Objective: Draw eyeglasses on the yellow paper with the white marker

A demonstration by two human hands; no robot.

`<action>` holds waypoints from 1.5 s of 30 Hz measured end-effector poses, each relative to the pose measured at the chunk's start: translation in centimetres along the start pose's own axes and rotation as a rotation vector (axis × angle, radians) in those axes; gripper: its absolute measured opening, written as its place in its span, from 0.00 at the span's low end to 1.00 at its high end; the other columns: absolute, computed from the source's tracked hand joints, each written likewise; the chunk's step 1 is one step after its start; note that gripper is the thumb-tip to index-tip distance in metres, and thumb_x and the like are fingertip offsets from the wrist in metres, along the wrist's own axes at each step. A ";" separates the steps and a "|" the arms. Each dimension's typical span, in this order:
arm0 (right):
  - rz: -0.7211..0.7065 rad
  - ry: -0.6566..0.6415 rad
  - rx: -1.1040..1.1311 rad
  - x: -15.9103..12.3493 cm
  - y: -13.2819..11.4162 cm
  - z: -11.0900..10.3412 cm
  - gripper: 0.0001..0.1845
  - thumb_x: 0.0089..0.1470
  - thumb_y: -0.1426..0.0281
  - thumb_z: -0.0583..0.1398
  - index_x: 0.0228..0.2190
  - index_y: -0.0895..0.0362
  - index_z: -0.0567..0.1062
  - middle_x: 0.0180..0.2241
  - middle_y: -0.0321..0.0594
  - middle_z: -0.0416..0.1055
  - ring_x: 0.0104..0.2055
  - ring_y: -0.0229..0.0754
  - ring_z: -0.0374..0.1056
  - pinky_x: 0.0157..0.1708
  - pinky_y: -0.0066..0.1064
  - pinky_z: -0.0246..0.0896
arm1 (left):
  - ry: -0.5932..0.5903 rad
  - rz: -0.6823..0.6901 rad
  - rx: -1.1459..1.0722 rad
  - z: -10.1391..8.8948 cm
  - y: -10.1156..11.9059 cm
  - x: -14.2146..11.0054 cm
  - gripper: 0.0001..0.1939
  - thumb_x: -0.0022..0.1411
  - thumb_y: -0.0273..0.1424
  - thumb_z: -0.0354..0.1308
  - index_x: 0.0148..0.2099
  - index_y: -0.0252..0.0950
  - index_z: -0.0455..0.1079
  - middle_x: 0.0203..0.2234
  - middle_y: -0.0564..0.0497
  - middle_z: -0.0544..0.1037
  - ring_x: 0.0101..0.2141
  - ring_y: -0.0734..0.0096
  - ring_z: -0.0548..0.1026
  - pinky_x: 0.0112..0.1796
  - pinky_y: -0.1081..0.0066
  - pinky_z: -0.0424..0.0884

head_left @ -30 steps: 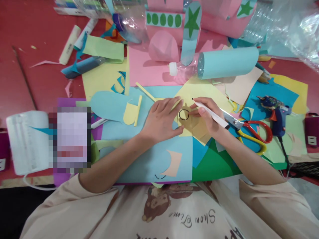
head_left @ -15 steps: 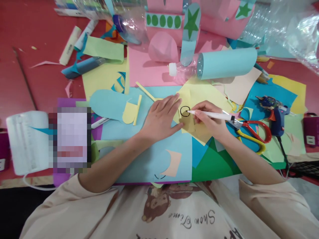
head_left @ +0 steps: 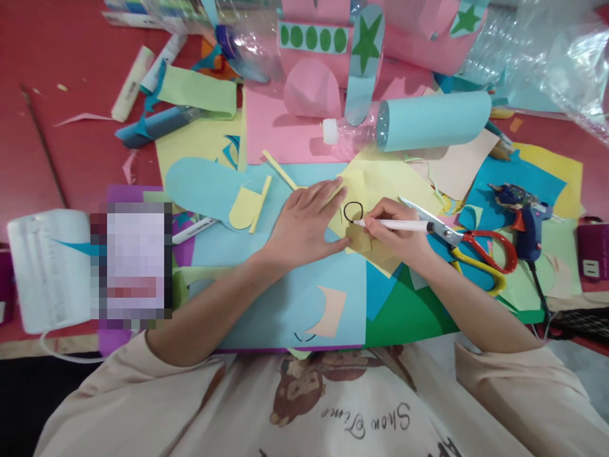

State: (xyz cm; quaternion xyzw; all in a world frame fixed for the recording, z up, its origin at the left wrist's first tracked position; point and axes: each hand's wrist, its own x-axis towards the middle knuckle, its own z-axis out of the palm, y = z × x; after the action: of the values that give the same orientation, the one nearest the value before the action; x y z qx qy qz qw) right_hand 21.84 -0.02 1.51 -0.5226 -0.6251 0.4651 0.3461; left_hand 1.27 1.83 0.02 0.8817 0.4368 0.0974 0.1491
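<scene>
In my right hand (head_left: 397, 231) is a white marker (head_left: 404, 225), gripped like a pen, its tip on a small yellow paper (head_left: 359, 238). A black circle (head_left: 353, 203) is drawn there, just above the tip. My left hand (head_left: 307, 222) lies flat with fingers stretched, over the left edge of the yellow paper and the light blue sheet (head_left: 285, 292) beneath. Left of it are a rounded yellow cutout (head_left: 246, 206) and a thin yellow strip (head_left: 260, 204). Red and yellow-handled scissors (head_left: 457, 238) lie open beside my right hand, partly hidden by it.
A bottle wrapped in light blue paper (head_left: 435, 120) lies beyond my hands, before pink paper shapes (head_left: 311, 89). A glue gun (head_left: 530, 231) with a cord sits at the right. Markers (head_left: 133, 82) and a white power bank-like box (head_left: 52, 270) are at the left.
The marker tip has moved from inside the circle down to its lower edge, and my right hand has shifted slightly downward with it. My left hand stays about where it was.
</scene>
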 end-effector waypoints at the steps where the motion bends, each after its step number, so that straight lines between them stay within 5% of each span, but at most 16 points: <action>1: 0.001 0.001 -0.006 0.0 0.0 0.0 0.10 0.54 0.68 0.60 0.23 0.54 0.66 0.19 0.32 0.67 0.21 0.34 0.62 0.21 0.28 0.53 | 0.004 0.002 -0.001 0.0 0.0 0.0 0.38 0.60 0.47 0.55 0.67 0.34 0.56 0.66 0.37 0.60 0.64 0.45 0.59 0.61 0.50 0.57; 11: 0.012 -0.018 -0.015 0.0 0.0 0.1 0.09 0.52 0.68 0.60 0.23 0.54 0.67 0.20 0.32 0.68 0.21 0.33 0.61 0.21 0.27 0.53 | 0.010 -0.006 0.018 -0.2 0.2 0.2 0.27 0.68 0.37 0.44 0.66 0.33 0.59 0.66 0.39 0.61 0.64 0.50 0.61 0.59 0.51 0.60; 45: 0.036 -0.208 -0.070 0.0 -0.7 -0.2 0.11 0.50 0.66 0.60 0.20 0.56 0.67 0.17 0.32 0.64 0.20 0.32 0.56 0.20 0.26 0.49 | 0.031 -0.025 0.039 -0.1 0.4 0.1 0.28 0.68 0.38 0.46 0.66 0.33 0.59 0.65 0.40 0.62 0.63 0.51 0.62 0.59 0.53 0.60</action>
State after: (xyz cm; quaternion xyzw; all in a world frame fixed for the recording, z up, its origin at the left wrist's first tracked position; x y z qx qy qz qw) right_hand 21.79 0.02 2.22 -0.4944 -0.6641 0.5008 0.2525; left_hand 1.62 1.71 0.23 0.8774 0.4518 0.1005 0.1263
